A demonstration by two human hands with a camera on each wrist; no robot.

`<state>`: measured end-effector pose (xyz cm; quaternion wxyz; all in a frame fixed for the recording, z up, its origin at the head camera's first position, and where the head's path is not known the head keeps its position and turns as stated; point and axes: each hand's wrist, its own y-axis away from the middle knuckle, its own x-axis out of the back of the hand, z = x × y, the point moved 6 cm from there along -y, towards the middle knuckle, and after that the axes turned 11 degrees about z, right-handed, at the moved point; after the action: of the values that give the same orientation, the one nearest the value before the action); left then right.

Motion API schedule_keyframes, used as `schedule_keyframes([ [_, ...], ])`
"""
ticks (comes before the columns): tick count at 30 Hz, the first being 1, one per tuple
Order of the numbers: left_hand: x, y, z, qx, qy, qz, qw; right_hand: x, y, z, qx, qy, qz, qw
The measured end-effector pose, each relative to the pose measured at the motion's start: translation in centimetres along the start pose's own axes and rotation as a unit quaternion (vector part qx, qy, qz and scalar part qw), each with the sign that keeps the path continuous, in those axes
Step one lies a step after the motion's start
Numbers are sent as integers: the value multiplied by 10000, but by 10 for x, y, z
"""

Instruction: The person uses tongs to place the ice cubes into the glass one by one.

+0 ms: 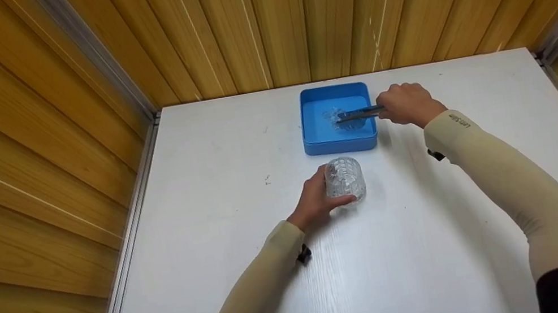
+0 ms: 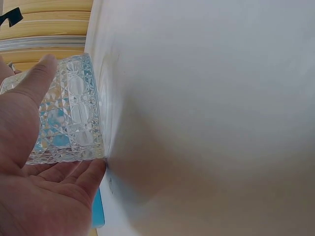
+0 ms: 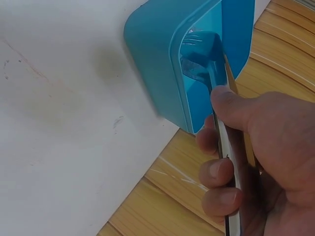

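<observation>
My left hand grips a clear cut-glass cup that stands on the table in front of the blue box. In the left wrist view the thumb lies along one side of the cup and the fingers reach round the other. My right hand holds metal tongs above the box's right wall, their ends down inside. Fork-like tines show at the end of the tongs in the right wrist view. Small transparent pieces lie on the box floor around those ends.
The square, open-topped blue box sits near the back edge of the white table. Wood-patterned panels rise behind and beside the table, with metal frame rails at the corners.
</observation>
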<state>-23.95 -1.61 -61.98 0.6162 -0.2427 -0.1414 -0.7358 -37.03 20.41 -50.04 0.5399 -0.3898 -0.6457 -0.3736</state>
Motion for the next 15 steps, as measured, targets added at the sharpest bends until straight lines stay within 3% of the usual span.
schedule_keyframes([
  [9,-2,1,0,144,14,-39,9999,1,0,-3,46,113,25,9999],
  [15,-1,1,0,99,-25,-32,9999,1,1,-4,326,517,216,9979],
])
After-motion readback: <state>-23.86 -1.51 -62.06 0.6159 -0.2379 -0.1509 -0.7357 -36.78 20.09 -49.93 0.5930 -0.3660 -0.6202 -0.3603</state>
